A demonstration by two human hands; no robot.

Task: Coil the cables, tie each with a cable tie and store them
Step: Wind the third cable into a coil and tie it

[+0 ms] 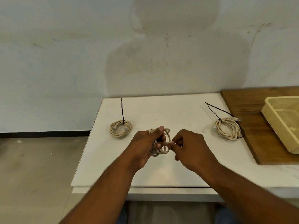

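Cream twisted cable coils [121, 128]; black plastic cable ties [122, 110]; white tabletop [161, 110]; brown wooden board [252, 126]; pale-yellow slatted plastic basket [281, 125].

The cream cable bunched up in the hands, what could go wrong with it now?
The cream cable coil has no tie yet; only the left hand grips it while the right hand pinches a strand, so a loose grip might let the loops spring apart. No spare black tie shows; the black cable ties in view already bind coils.
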